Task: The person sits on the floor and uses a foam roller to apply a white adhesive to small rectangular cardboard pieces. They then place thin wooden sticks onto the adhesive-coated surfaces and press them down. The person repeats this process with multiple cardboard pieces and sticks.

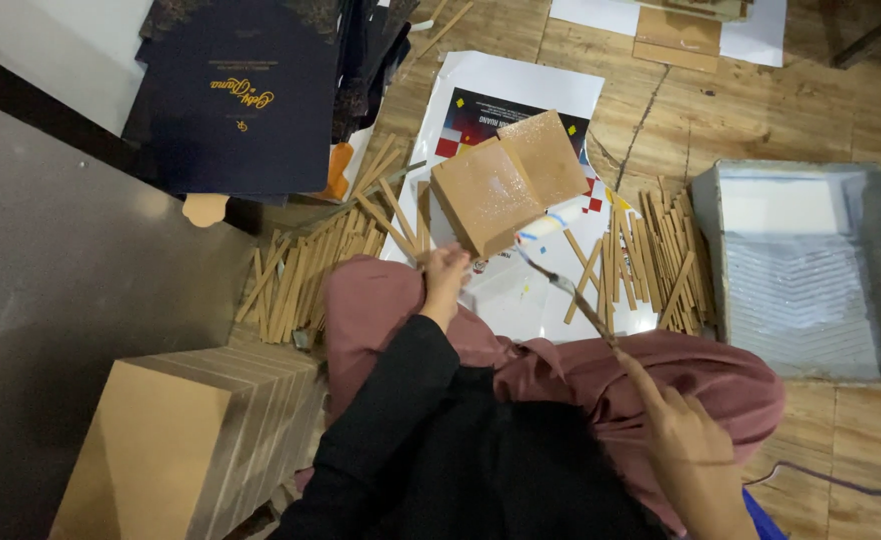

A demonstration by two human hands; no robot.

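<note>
Folded board (509, 180): on poster sheet (521, 90), centre floor. Strip piles: one (306, 270) left of sheet, one (656, 260) right. Tray (866, 270): far right, just beside right strips. Card stack (186, 440): lower left. Folders (246, 95): upper left.

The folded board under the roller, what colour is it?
The folded board is plain brown, shiny with wet glue, seen in the head view.

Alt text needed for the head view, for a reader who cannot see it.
A seated person's left hand steadies a brown cardboard piece while the right hand holds a small paint roller against it. Cardboard strips and a grey roller tray lie on the wooden floor.
</note>
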